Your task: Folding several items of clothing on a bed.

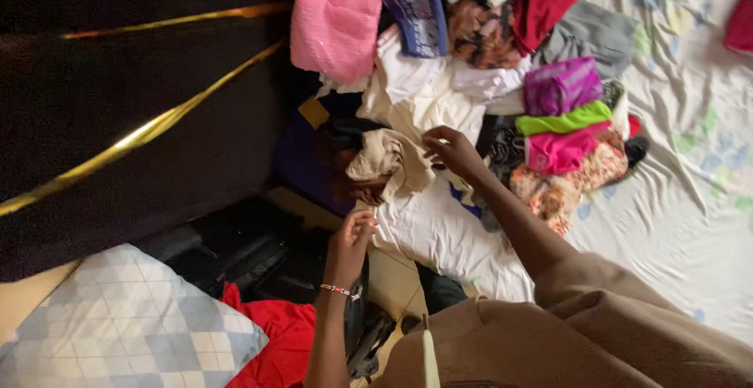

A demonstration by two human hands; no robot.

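A crumpled white cloth [427, 227], centre frame, is pinched at two edges by the left hand [353, 235] and right hand [453, 151], fingers closed. One beige garment [392, 160] lies bunched just above it.

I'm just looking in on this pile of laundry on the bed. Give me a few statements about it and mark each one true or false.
1. The right hand rests on a white garment in the pile. True.
2. The left hand wears a beaded bracelet at the wrist. True.
3. The pink garment lies folded on the checked pillow. False: it sits at the top of the pile, far from the pillow.
4. The bedsheet is plain black. False: it is white with pale flower prints.
5. A beige cloth lies crumpled between the two hands. True.
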